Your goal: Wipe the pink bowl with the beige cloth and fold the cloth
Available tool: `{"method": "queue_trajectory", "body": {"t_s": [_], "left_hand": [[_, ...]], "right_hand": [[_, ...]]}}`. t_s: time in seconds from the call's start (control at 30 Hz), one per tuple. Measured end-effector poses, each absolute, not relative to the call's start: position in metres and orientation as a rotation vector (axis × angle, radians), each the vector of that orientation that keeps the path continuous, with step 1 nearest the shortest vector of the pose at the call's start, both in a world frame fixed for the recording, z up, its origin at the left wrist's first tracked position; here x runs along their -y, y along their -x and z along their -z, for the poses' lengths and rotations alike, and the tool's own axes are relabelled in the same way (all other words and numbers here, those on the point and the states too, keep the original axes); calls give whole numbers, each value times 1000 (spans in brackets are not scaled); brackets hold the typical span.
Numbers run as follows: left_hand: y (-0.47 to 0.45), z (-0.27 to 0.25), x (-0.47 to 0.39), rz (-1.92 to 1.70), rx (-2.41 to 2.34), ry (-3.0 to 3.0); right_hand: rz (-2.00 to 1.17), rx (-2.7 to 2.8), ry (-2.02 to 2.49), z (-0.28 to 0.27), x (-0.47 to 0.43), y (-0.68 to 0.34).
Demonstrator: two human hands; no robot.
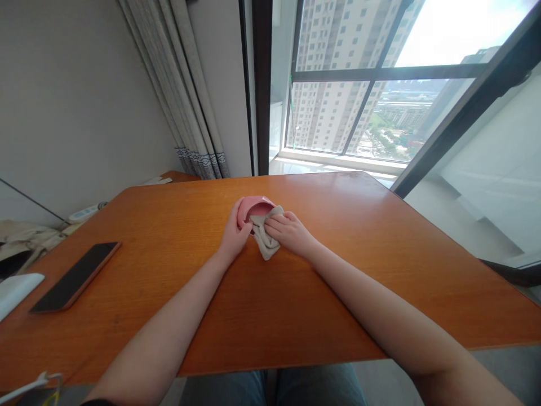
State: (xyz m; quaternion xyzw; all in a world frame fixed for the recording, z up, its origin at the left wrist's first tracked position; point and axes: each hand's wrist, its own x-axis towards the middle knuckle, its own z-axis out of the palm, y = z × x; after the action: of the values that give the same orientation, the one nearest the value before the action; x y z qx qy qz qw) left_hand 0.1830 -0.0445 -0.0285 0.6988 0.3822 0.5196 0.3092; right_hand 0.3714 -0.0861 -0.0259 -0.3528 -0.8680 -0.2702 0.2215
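Note:
A pink, hollow, bowl-like object [251, 204] is tilted with its opening towards me, over the far middle of the wooden table. My left hand [235, 234] is closed around its left side, thumb at the near edge. A light grey cloth [266, 243] hangs in folds against the opening and droops below it. My right hand [289, 230] has its fingers pressed together on the cloth, at the object's right side. The folds hide part of the inside.
On the table's [169, 225] left part lies a black tablet-like device [78, 276], beside a white item [19, 290]. A white cable [31, 386] crosses the near left corner. Beyond the far edge are a grey curtain [190, 113] and a large window [338, 113].

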Motion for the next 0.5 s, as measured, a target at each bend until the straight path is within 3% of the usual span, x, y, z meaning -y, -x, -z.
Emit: {"method": "queue_trajectory", "body": {"t_s": [0.5], "left_hand": [[-189,34,54,-1394,-1030,-1836]], "right_hand": [[767,2442,977,25,84,-372]]}}
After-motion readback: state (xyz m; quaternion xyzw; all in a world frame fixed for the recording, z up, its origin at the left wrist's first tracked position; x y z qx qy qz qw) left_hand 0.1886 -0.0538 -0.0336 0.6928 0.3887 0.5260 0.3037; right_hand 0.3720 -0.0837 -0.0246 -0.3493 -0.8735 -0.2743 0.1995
